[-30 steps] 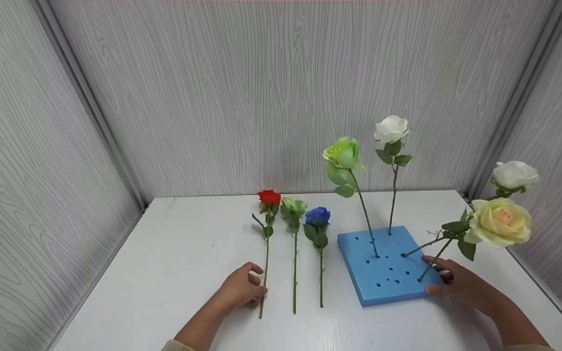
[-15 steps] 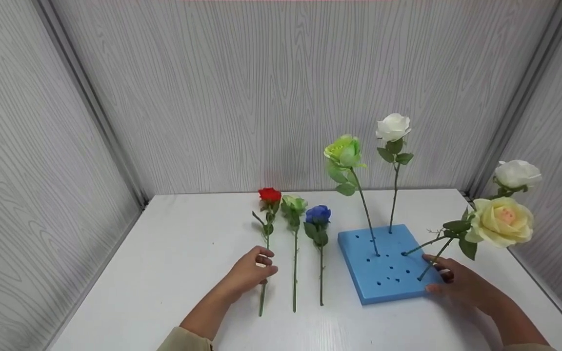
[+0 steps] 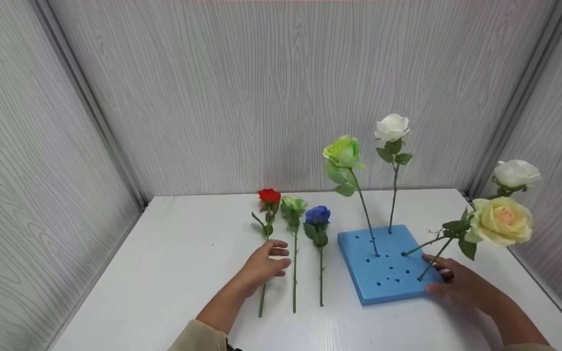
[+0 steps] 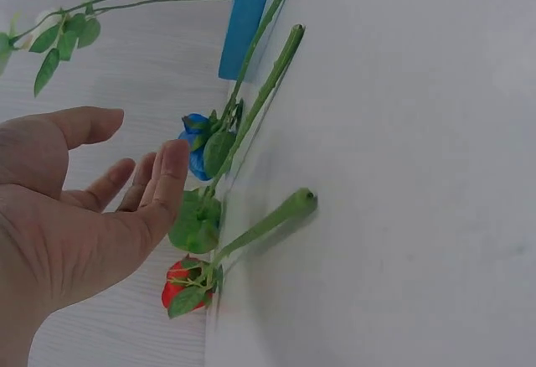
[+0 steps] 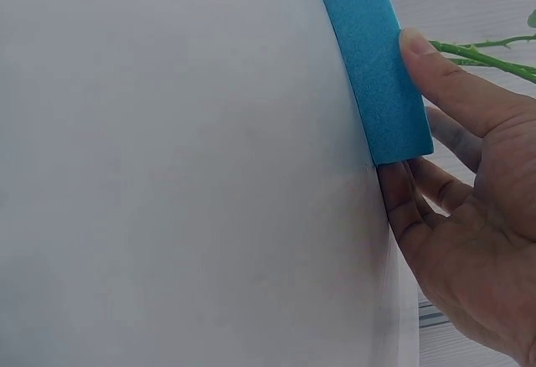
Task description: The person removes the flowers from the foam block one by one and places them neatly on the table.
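Observation:
My left hand [image 3: 261, 265] hovers over the stem of the red rose [image 3: 269, 196], fingers spread and thumb apart, with nothing in its grasp. Its fingertips point at the stem of the pale green rose [image 3: 293, 204]. To the right lies the blue rose [image 3: 318, 215]. In the left wrist view the hand [image 4: 100, 208] is clear of all three stems. My right hand [image 3: 466, 287] grips the near right corner of the blue foam block [image 3: 408, 291]. The right wrist view shows the thumb [image 5: 419, 44] on the block's top and the other fingers against its side.
Stuck in the block's holes are a bright green rose [image 3: 343, 152] and a white rose [image 3: 392, 127], both fairly upright. Another white rose [image 3: 516, 174] and a cream rose [image 3: 501, 222] lean far right over the right hand. Grained panels [image 3: 237, 97] enclose the white table [image 3: 178, 273].
My left hand has moved right and farther from me, from beside the red rose's lower stem to over it, and its fingers have opened out. The right hand and block have stayed put.

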`<state>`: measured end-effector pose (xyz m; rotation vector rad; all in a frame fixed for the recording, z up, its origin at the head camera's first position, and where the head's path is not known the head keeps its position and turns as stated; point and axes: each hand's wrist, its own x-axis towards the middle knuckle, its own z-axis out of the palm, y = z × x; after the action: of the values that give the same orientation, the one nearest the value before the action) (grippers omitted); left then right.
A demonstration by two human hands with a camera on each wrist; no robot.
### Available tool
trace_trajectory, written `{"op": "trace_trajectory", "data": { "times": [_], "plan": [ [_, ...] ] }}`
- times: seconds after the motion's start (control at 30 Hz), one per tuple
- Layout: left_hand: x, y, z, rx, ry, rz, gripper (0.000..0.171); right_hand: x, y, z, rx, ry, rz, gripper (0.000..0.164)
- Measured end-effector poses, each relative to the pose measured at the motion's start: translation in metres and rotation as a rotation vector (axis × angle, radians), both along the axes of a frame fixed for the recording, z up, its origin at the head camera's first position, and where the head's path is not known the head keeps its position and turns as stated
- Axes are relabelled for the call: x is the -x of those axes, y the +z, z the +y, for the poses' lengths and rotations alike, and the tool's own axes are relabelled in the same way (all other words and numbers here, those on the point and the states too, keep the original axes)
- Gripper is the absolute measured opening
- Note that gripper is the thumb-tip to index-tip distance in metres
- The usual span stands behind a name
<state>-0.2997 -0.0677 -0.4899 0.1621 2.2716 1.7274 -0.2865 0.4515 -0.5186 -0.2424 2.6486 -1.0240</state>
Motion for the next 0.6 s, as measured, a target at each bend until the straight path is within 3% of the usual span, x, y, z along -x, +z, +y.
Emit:
{"op": "trace_trajectory", "data": {
  "times": [0.33,0.6],
  "plan": [
    [0.008,-0.001,0.051,-0.119,-0.006,-0.005,0.048,-0.001,0.001,0.000,-0.021,-0.016,-0.013,0.095],
    [0.013,-0.003,0.091,-0.157,-0.004,0.003,0.048,-0.001,0.002,-0.003,-0.042,-0.011,0.002,0.096]
  ]
}}
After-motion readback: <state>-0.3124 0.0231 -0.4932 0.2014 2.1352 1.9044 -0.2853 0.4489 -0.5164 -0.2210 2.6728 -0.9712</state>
